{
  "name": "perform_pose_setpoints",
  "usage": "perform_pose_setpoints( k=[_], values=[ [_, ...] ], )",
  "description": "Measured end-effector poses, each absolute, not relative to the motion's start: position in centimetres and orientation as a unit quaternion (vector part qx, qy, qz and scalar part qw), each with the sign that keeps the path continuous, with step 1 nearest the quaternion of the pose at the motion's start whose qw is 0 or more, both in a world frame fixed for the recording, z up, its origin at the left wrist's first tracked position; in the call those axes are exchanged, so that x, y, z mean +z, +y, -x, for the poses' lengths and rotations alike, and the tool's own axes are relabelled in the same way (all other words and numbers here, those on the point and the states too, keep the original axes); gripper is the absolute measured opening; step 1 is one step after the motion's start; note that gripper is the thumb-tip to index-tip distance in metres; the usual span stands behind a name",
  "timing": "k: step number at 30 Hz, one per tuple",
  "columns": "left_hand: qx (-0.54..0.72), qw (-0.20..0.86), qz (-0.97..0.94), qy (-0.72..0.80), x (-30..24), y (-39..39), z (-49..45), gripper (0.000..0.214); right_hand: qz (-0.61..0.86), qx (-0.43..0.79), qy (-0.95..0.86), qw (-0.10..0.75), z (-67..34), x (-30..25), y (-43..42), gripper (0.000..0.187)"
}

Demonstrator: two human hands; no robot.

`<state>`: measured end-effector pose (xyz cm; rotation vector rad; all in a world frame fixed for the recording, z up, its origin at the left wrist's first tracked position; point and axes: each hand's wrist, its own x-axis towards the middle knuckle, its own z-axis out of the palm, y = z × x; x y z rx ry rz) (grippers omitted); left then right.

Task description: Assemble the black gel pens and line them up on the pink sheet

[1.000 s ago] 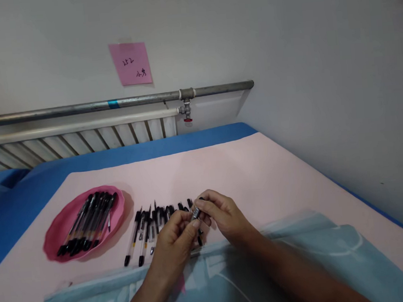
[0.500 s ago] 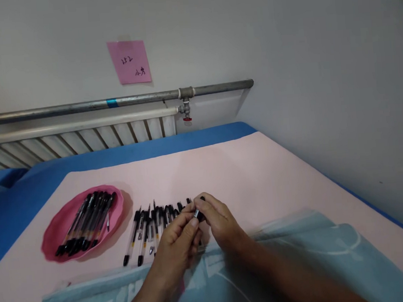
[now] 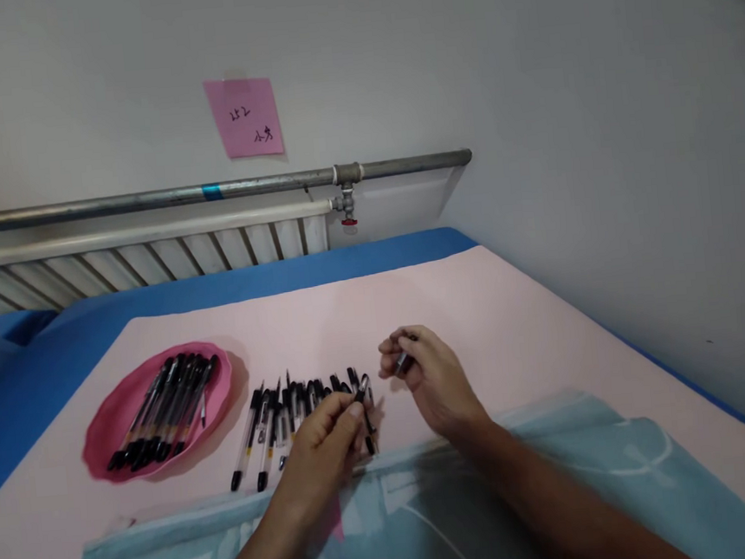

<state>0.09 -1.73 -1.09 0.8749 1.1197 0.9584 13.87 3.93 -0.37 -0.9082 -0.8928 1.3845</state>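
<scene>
My left hand [image 3: 326,449] pinches a pen [image 3: 360,391] with a clear barrel, just above the right end of a row of several pens [image 3: 284,413] lying on the pink sheet [image 3: 479,305]. To the right and slightly farther away, my right hand [image 3: 426,375] is closed around a small dark piece, apparently a pen cap [image 3: 404,362]. The two hands are apart, with a short gap between them. A pink tray [image 3: 108,424] at the left holds several black pens [image 3: 165,406] side by side.
A light blue cloth [image 3: 432,518] lies along the near edge under my forearms. The pink sheet rests on a blue surface [image 3: 22,380]. Behind it run a radiator [image 3: 149,260], a metal pipe [image 3: 144,198] and a wall with a pink note [image 3: 244,117]. A wall closes the right side.
My hands were together on one pen; now they have parted. The right hand has moved right and away holding the small dark piece, while the left hand keeps the pen.
</scene>
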Motion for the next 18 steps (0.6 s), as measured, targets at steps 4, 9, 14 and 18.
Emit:
perform_pose_setpoints(
  k=[4, 9, 14, 18],
  values=[
    [0.445, 0.65, -0.374, 0.489, -1.0, -1.7, -0.1, 0.025, 0.425, 0.606, -0.491, 0.461, -13.7, -0.6, 3.1, 0.012],
    [0.454, 0.585, -0.449, 0.5, -0.4, -1.8, 0.0, 0.022, 0.434, 0.582, -0.536, 0.431, -12.8, -1.2, 2.2, 0.021],
    [0.442, 0.489, -0.515, 0.548, -0.7, -1.9, 0.2, 0.02, 0.428, 0.575, -0.549, 0.431, -12.9, -1.1, 2.3, 0.019],
    [0.455, 0.559, -0.462, 0.516, -1.1, -2.0, 0.1, 0.021, 0.405, 0.611, -0.532, 0.423, -13.1, -0.9, 2.0, 0.016]
  ],
)
